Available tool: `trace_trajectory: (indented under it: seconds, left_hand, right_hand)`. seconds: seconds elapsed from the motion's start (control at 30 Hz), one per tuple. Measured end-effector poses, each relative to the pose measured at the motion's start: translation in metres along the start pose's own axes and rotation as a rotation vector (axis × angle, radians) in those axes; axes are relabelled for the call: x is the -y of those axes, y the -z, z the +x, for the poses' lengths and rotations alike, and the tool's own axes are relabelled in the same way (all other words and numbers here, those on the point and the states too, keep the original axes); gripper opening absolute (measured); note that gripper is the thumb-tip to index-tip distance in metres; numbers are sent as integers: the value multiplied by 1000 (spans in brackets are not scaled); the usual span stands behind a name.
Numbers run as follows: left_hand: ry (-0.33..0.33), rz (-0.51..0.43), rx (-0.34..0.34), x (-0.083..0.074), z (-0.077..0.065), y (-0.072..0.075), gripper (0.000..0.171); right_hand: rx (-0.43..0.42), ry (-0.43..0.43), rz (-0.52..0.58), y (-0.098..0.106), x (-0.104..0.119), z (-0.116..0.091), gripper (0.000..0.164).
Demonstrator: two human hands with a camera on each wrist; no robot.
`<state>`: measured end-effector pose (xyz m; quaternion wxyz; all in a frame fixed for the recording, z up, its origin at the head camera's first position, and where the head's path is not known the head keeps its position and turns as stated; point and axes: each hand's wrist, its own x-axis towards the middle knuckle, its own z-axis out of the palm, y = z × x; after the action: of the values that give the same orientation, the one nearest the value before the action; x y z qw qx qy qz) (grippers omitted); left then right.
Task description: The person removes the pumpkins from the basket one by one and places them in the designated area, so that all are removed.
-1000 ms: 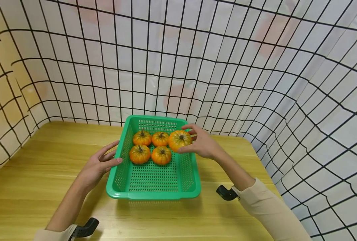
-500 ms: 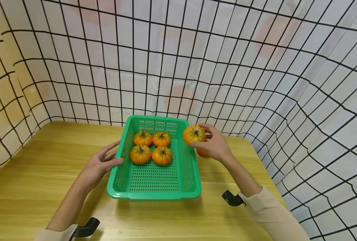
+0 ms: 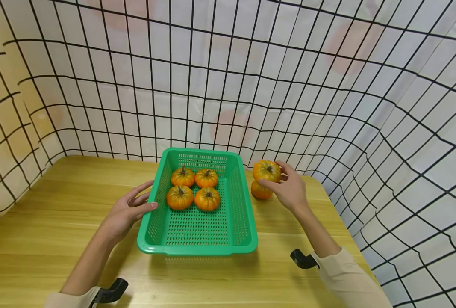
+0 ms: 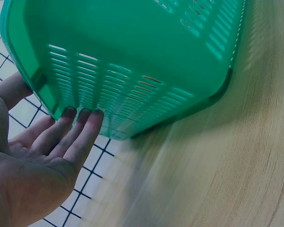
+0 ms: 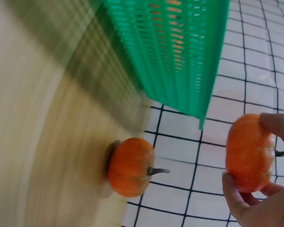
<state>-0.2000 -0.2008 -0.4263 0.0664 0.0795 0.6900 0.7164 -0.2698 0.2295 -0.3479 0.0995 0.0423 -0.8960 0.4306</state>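
My right hand [image 3: 290, 188] grips a small orange pumpkin [image 3: 266, 171], held in the air to the right of the green basket [image 3: 197, 250]. In the right wrist view thumb and fingers close round this pumpkin [image 5: 250, 153]. A second pumpkin [image 5: 131, 167] stands on the table, apart from the held one and partly covered by it in the head view. Several more pumpkins [image 3: 180, 197] sit in the back left of the basket. At its left side my left hand [image 3: 123, 214] holds the rim, thumb over the edge and fingertips [image 4: 95, 115] against the slotted outer wall.
A wood-grain table [image 3: 70, 201] bears the basket. Black grid netting [image 3: 197, 85] in front of pale sheeting rises behind the table and at both sides. A black wrist mount [image 3: 111, 291] juts from the left sleeve, another mount [image 3: 303, 259] from the right.
My right hand has carried its pumpkin rightward from over the basket past the right rim. The pumpkin on the table has come into sight there. My left hand stays on the basket.
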Motion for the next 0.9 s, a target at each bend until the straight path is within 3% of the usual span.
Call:
trace_trajectory:
  seconds: [0.47, 0.9]
  left_hand:
    - [1, -3, 2, 1, 1, 0, 77]
    - [4, 2, -1, 0, 1, 0, 77]
  right_hand:
    - [-248, 18, -43, -2, -39, 8, 78]
    - [-300, -32, -95, -2, -72, 13, 75]
